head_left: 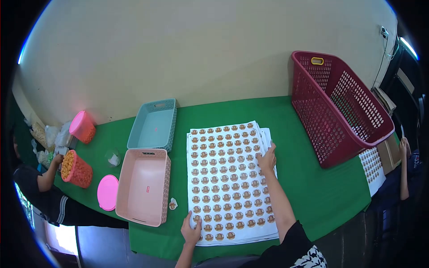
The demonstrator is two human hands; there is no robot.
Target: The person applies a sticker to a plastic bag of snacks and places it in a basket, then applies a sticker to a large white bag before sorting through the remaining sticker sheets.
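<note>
A stack of white sheets (228, 178) printed with rows of round brown stickers lies on the green cloth. At its lower left corner is my left hand (191, 230), thumb on top and fingers along the edge, closed on the stack. My right hand (267, 158) grips the upper right edge, with the thumb on the printed face and the fingers at the side. Some sheets underneath stick out slightly at the right. Beside the stack, a small cut piece with one sticker (173, 204) rests on the cloth.
Left of the stack stand a pink tray (144, 187), a teal tray (154, 125), a pink lid (107, 192) and tubs of orange snacks (80, 172). A tall maroon basket (313, 120) is at the right. Co-workers are at both sides.
</note>
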